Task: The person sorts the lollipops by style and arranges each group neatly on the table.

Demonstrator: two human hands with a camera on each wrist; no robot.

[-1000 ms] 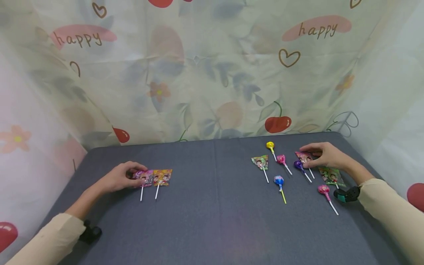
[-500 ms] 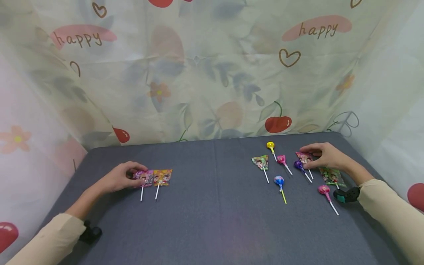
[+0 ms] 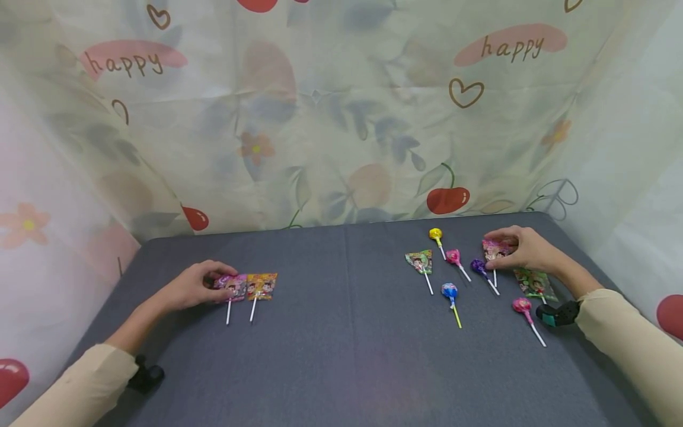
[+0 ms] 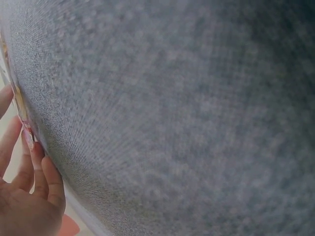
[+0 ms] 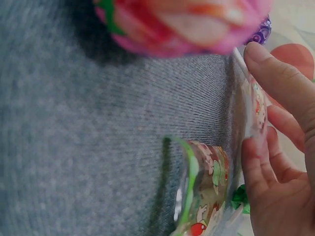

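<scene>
Filling the back of the frame, we are seeing a cream fabric curtain (image 3: 320, 133) printed with leaves, hearts and cherries, and below it a dark grey cloth-covered table (image 3: 347, 362) is spreading. Two long cream sleeves (image 3: 74, 385) are coming in from the lower corners, black wrist devices (image 3: 558, 314) showing at their cuffs.

At centre left, our left hand (image 3: 194, 286) is pinching the flat pink-and-purple wrapped lollipop (image 3: 236, 287) at its left side, in the same place as half a second ago. At right, our right hand (image 3: 530, 249) is gripping the flat pink wrapped lollipop (image 3: 496, 251) between fingers and thumb; since the earlier frame it is shifting this one slightly up and rightward, the white stick now standing straighter down the frame.

Among the other flat ones, a dark green wrapped lollipop (image 3: 532, 283) is lying below the right wrist, an orange one (image 3: 261, 285) is sitting just beside the left hand's lollipop, and a green triangular one (image 3: 420, 261) is resting right of centre.

Of the small round lollipops, the purple one (image 3: 478, 266) is lying slightly further left than before, near the right thumb; blue (image 3: 449, 290), yellow (image 3: 436, 234) and two pink ones (image 3: 522, 305) are keeping their places.
</scene>
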